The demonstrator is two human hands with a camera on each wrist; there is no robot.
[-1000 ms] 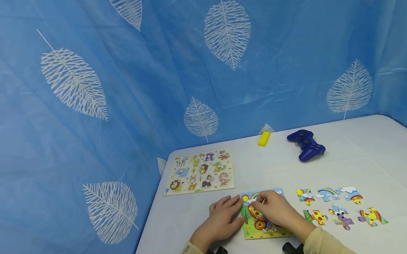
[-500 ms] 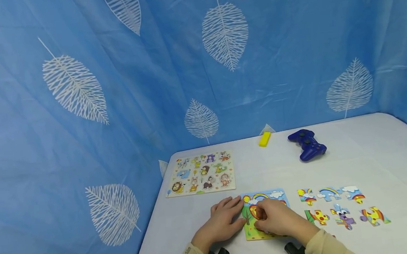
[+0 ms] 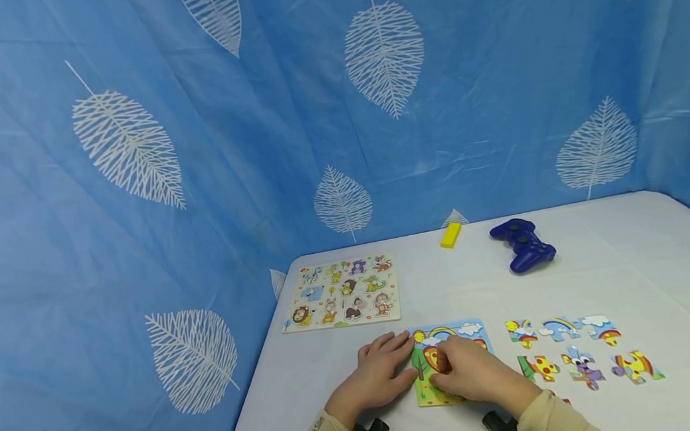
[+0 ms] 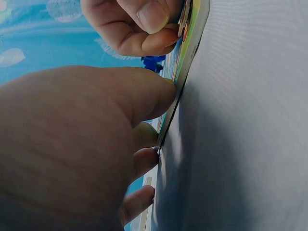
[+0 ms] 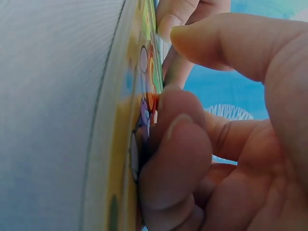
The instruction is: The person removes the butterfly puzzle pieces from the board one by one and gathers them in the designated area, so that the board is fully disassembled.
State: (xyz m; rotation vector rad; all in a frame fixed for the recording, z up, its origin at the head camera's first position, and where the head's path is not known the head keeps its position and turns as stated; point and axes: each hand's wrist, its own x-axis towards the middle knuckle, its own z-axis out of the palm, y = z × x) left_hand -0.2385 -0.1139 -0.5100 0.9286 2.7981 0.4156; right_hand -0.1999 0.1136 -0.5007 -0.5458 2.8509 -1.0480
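A small jigsaw board [image 3: 425, 397] with a bright cartoon picture lies flat at the front of the table. My left hand [image 3: 381, 375] rests beside its left edge, fingers spread, with thumb and fingertips at the rim. Over the lower right of the board is my right hand [image 3: 475, 370], its fingers curled down. In the left wrist view, the thin edge of a puzzle piece [image 4: 183, 21] rises slightly from the board at the right hand's fingertips. In the right wrist view, these curled fingers touch the printed surface, the thumb held apart; they cover most of the piece.
Loose puzzle pieces lie in two rows to the right, including an elephant piece [image 3: 584, 367] and a rainbow piece [image 3: 560, 328]. Another red piece [image 3: 559, 399] shows partly beside the right sleeve. Farther back are an animal puzzle board [image 3: 341, 292], a yellow block [image 3: 451, 235] and a blue game controller [image 3: 524, 245].
My right hand has come down from the middle of the board toward its lower part, with its fingers lower and more curled. The left hand stays at the left edge.
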